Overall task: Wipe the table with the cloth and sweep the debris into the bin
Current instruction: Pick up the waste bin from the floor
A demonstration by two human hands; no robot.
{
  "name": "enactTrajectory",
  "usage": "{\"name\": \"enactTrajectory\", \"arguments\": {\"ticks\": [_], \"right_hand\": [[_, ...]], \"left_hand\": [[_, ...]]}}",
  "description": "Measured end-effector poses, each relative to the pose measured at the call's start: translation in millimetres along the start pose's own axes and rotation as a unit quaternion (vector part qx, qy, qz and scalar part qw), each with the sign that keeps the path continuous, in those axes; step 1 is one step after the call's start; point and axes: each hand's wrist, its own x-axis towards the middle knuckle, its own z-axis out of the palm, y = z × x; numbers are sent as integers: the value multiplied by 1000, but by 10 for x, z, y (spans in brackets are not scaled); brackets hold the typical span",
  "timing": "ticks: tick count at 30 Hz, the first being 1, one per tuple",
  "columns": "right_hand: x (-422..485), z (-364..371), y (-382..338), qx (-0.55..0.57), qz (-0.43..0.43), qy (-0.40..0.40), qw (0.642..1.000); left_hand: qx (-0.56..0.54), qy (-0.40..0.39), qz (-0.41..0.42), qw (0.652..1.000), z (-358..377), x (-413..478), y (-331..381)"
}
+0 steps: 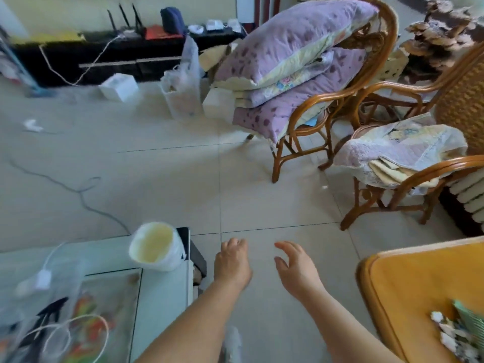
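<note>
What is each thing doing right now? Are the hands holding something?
Left hand: empty, fingers curled.
Right hand: empty, fingers spread.
Bin: on the glass table corner, tilted, bag-lined.
Pillows: stacked on the chair.

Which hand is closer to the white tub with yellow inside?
The left hand. It hangs just right of the white tub at the glass table's corner. The right hand is farther right, over the floor, fingers spread.
</note>
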Motion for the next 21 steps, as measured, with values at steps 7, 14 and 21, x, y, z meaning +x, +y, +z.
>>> {"name": "enactTrajectory", "arguments": {"ticks": [7,14,21], "right_hand": [[507,897,-954,-46,-59,-142,987],[807,1475,-1217,-55,-59,-203,976],[964,1619,-1119,-74,-22,-229,970]], "left_hand": [[7,44,-169,985,-323,194,-1422],[-37,-6,-240,970,-27,387,-2105],[-57,-40,-212,975,219,628,-2340]]}}
